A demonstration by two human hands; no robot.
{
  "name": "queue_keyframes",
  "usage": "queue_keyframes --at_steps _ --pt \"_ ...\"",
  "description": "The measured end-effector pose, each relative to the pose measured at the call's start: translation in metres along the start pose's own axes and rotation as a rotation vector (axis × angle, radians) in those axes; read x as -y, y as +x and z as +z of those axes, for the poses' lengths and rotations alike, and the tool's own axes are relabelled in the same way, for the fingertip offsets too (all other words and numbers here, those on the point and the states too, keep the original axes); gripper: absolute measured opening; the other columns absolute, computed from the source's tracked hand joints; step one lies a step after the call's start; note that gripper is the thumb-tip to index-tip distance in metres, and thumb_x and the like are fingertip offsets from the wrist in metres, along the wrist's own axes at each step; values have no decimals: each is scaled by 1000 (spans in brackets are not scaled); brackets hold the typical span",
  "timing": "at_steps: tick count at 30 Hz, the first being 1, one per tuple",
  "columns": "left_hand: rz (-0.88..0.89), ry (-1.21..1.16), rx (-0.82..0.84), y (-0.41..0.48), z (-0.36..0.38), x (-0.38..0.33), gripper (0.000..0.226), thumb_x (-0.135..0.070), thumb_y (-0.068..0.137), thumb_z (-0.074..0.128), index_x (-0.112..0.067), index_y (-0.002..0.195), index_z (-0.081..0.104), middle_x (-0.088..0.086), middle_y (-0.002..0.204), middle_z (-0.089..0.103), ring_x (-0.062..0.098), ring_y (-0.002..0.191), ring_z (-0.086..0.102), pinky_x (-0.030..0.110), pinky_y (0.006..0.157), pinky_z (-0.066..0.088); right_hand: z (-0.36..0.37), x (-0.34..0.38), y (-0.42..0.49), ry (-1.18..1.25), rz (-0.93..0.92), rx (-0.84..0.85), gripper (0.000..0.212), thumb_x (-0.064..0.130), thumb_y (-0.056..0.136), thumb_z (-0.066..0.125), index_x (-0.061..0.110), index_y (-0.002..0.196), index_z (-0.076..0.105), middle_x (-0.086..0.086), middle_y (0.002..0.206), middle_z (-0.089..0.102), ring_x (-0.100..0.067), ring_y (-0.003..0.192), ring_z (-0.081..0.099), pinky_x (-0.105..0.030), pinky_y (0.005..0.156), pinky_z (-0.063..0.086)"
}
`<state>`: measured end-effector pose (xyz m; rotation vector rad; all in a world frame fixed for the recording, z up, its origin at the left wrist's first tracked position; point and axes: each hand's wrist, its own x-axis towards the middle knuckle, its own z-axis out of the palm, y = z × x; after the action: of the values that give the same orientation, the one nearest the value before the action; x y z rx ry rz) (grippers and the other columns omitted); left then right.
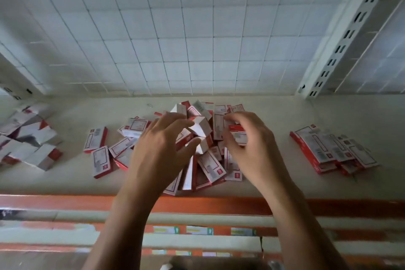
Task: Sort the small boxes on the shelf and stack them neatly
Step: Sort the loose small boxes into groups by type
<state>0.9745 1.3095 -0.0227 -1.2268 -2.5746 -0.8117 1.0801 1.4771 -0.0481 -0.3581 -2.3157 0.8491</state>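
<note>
A loose pile of small red-and-white boxes (206, 155) lies jumbled in the middle of the shelf (72, 182). My left hand (160, 149) hovers over the pile's left side with fingers spread, fingertips near a tilted white box (200, 128). My right hand (249, 144) is curled over the pile's right side, its thumb and fingers closed on a red-and-white box (237, 132). A flat overlapping group of the same boxes (328, 149) lies to the right. Another heap of white boxes with red ends (28, 138) sits at the far left.
The shelf has an orange front edge (65, 203) and a white wire-grid back panel (175, 39). A slotted white upright (341, 46) stands at the back right. Lower shelf fronts with price labels (199, 230) run below.
</note>
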Motion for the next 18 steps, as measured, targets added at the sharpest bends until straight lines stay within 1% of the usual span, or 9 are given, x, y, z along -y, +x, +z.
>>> queue_keyframes --at_steps 2,3,5,9,12,14,15,16,18 --pt "-39 27 -6 -6 -10 17 35 -33 83 73 -20 114 68 -1 120 63 21 104 62 37 81 53 15 11 2 18 -12 21 33 27 90 61 12 120 62 2 118 63 -6 106 58 -11 90 44" --pt "-58 29 -14 -8 -13 24 34 -33 82 73 -20 113 69 -1 119 63 20 102 62 36 79 53 21 15 2 22 -10 29 33 25 91 63 13 121 62 2 119 63 -4 106 57 -5 89 41" --pt "-82 23 -12 -11 -16 34 34 -32 81 74 -19 111 70 -3 117 63 20 101 62 35 77 53 32 20 3 10 -2 45 36 18 89 69 13 124 61 2 121 62 -6 109 56 0 89 36" --pt "-72 24 20 -13 -18 46 37 -34 82 73 -20 115 68 -5 121 63 17 101 62 34 76 54 49 25 6 -39 21 5 43 18 87 72 16 127 59 2 125 60 -3 111 52 4 87 33" --pt "-55 11 48 -13 -19 53 38 -35 82 74 -19 116 67 -5 121 63 16 98 63 27 72 51 64 24 9 -80 47 -33 43 17 85 73 13 126 60 -4 121 60 -15 111 56 -6 88 35" --pt "-44 11 69 -11 -17 55 39 -35 83 73 -19 118 66 -3 122 63 16 98 64 25 71 51 71 24 9 -106 69 -46 41 12 85 72 11 125 62 -7 118 60 -21 108 58 -14 87 40" --pt "-36 3 78 -9 -16 56 39 -36 83 72 -19 118 66 -3 123 63 17 98 64 26 71 51 73 25 8 -100 75 -64 40 9 85 72 12 124 64 -7 116 60 -20 106 59 -11 87 40" --pt "-29 -5 88 -7 -14 57 40 -37 83 71 -19 118 66 -2 123 63 17 99 63 27 72 53 72 27 8 -87 79 -86 38 7 85 72 12 122 65 -6 114 61 -16 104 59 -5 87 38" --pt "-13 -7 110 -2 -9 59 42 -41 84 68 -20 121 64 -2 124 62 17 102 63 32 78 55 65 30 6 -68 77 -128 35 5 84 72 11 118 67 -4 112 63 -8 100 58 2 84 37"
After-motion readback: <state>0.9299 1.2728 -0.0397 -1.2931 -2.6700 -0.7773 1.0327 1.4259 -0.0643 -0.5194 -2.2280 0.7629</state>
